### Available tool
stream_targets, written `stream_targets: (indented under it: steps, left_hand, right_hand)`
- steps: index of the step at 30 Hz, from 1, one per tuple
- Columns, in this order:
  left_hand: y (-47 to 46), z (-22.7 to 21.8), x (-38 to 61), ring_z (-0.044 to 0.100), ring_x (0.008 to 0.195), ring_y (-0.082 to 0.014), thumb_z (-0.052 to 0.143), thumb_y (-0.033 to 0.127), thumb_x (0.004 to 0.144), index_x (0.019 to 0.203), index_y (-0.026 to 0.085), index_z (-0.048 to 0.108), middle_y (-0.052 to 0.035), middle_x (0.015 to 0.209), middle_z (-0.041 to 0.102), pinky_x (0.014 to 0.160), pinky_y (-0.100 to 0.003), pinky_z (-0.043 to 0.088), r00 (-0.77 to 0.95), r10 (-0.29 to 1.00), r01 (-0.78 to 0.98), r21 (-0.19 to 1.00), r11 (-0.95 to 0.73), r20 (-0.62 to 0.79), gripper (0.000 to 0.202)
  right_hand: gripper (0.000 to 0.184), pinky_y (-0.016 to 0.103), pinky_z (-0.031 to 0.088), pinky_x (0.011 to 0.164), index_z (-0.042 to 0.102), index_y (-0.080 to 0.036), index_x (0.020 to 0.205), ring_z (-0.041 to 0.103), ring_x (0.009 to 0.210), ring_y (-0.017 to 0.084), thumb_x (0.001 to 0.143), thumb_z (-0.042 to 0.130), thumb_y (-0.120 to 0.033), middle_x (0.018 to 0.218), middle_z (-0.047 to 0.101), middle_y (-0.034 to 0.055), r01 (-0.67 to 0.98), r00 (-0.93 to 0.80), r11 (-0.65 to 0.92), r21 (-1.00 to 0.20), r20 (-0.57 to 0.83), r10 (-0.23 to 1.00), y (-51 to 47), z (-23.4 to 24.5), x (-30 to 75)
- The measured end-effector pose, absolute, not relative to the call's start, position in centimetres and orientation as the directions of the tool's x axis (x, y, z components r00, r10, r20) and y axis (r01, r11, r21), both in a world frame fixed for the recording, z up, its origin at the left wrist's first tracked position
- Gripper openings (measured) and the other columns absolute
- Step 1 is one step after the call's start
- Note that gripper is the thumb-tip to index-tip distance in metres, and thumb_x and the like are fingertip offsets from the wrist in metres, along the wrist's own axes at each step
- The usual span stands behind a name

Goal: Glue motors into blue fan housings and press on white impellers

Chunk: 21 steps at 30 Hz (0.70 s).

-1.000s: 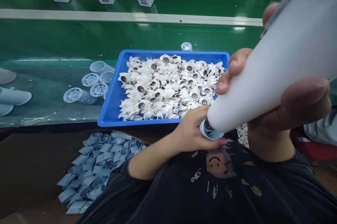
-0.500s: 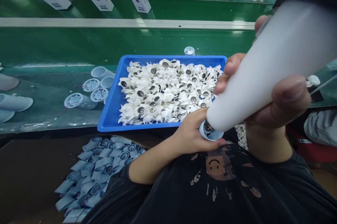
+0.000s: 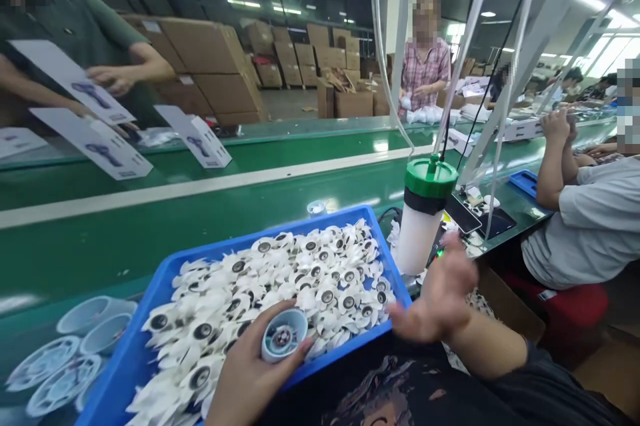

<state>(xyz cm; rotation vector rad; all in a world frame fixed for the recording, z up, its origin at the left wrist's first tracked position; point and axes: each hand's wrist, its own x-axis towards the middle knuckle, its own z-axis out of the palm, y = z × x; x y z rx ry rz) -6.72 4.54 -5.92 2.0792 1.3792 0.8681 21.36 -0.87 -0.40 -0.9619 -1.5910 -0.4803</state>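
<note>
My left hand (image 3: 265,359) is wrapped round a light blue plastic fan housing (image 3: 285,335), tilted so its round mouth faces up. A small motor with reddish parts shows inside it. Under and around that hand is a blue tray (image 3: 165,279) heaped with white fan impellers (image 3: 280,273). My right hand (image 3: 440,293) is open and slightly blurred, its fingers spread, with nothing in it. Just beyond it hangs a white cylindrical tool (image 3: 419,239) with a black band and green cap, apart from the fingers as far as I can tell.
More light blue housings (image 3: 65,373) lie left of the tray, and one cup-like piece (image 3: 317,208) sits behind it. White printed boxes (image 3: 100,146) stand along the green belt (image 3: 250,193). A co-worker (image 3: 590,213) sits at right; others stand across the belt. Clear hoses (image 3: 380,33) hang down.
My right hand has let go of the white tool, which now hangs upright beyond the tray. My left hand has brought the housing over the tray. The view has tilted up.
</note>
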Motion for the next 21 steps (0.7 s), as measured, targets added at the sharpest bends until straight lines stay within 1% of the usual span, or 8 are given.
stream_targets:
  steps: [1,3,5,6,8,12,15,21]
  left_hand:
    - [4.6,-6.1,-6.8,0.072,0.095,-0.0315,0.072,0.057,0.069,0.109,0.027,0.068,-0.0061,0.106,0.075,0.087,-0.040,0.059,0.305,0.927,0.617,0.697,-0.366,0.218,0.051]
    - [4.6,-6.1,-6.7,0.072,0.099,-0.0323,0.070,0.058,0.071,0.112,0.026,0.067,-0.0069,0.111,0.075,0.090,-0.042,0.058,0.352,0.919,0.627,0.685,-0.371,0.175,0.053]
    - [4.6,-6.0,-6.5,0.071,0.103,-0.0329,0.067,0.058,0.073,0.113,0.026,0.068,-0.0073,0.114,0.074,0.090,-0.043,0.059,0.400,0.906,0.633,0.673,-0.383,0.139,0.052]
    - [4.6,-5.8,-6.4,0.071,0.104,-0.0331,0.066,0.058,0.074,0.113,0.026,0.068,-0.0074,0.115,0.073,0.090,-0.043,0.059,0.420,0.899,0.633,0.668,-0.391,0.129,0.051]
    - [4.5,-5.5,-6.3,0.071,0.104,-0.0332,0.065,0.058,0.075,0.113,0.026,0.068,-0.0074,0.115,0.074,0.089,-0.043,0.059,0.443,0.888,0.627,0.665,-0.406,0.124,0.050]
    - [4.5,-5.2,-6.1,0.072,0.100,-0.0324,0.067,0.055,0.073,0.112,0.026,0.068,-0.0071,0.112,0.074,0.087,-0.042,0.060,0.458,0.880,0.617,0.669,-0.414,0.123,0.048]
    - [4.6,-5.2,-6.0,0.072,0.101,-0.0323,0.068,0.052,0.071,0.110,0.026,0.069,-0.0078,0.112,0.074,0.086,-0.042,0.060,0.460,0.880,0.610,0.678,-0.410,0.119,0.047]
    - [3.3,-5.1,-6.0,0.068,0.105,-0.0353,0.075,0.057,0.065,0.102,0.025,0.069,-0.0088,0.107,0.074,0.099,-0.049,0.053,0.330,0.923,0.479,0.808,-0.343,0.196,0.049]
  right_hand:
    - [0.072,0.060,0.025,0.119,0.018,-0.055,0.144,0.041,0.137,0.029,0.088,0.062,-0.047,0.143,0.044,-0.0004,0.813,-0.230,0.578,-0.073,0.872,0.433,-0.8,-0.9,20.9]
    - [0.065,0.056,0.023,0.121,0.027,-0.047,0.146,0.034,0.142,0.029,0.091,0.060,-0.047,0.151,0.039,0.0007,0.853,-0.466,0.522,-0.023,0.417,0.780,0.2,-1.3,20.1]
    - [0.069,0.061,0.025,0.117,0.036,-0.028,0.149,0.030,0.144,0.037,0.089,0.064,-0.047,0.155,0.034,0.0138,0.931,-0.366,0.365,-0.025,-0.019,0.930,1.6,-1.3,19.6]
    - [0.070,0.065,0.027,0.114,0.040,-0.020,0.147,0.030,0.143,0.041,0.087,0.067,-0.045,0.153,0.034,0.0200,0.952,-0.305,0.305,-0.017,-0.113,0.946,2.3,-1.3,19.5]
    - [0.064,0.068,0.029,0.109,0.051,-0.016,0.138,0.036,0.138,0.044,0.083,0.072,-0.039,0.144,0.046,0.0239,0.955,-0.295,0.297,-0.010,-0.168,0.941,3.3,-1.2,19.1]
    - [0.032,0.056,0.037,0.109,0.066,-0.020,0.111,0.061,0.114,0.032,0.079,0.071,-0.021,0.111,0.069,0.0136,0.919,-0.384,0.393,-0.022,-0.267,0.884,3.5,-1.2,17.8]
    - [0.027,0.044,0.053,0.088,0.065,-0.017,0.106,0.070,0.091,0.026,0.079,0.068,-0.016,0.098,0.072,0.0124,0.916,-0.389,0.400,-0.024,-0.296,0.873,3.2,-1.4,17.0]
    - [0.019,0.042,0.053,0.079,0.065,-0.015,0.100,0.070,0.085,0.029,0.082,0.062,-0.013,0.089,0.071,0.0128,0.955,-0.295,0.296,-0.006,-0.116,0.949,2.6,-0.9,16.9]
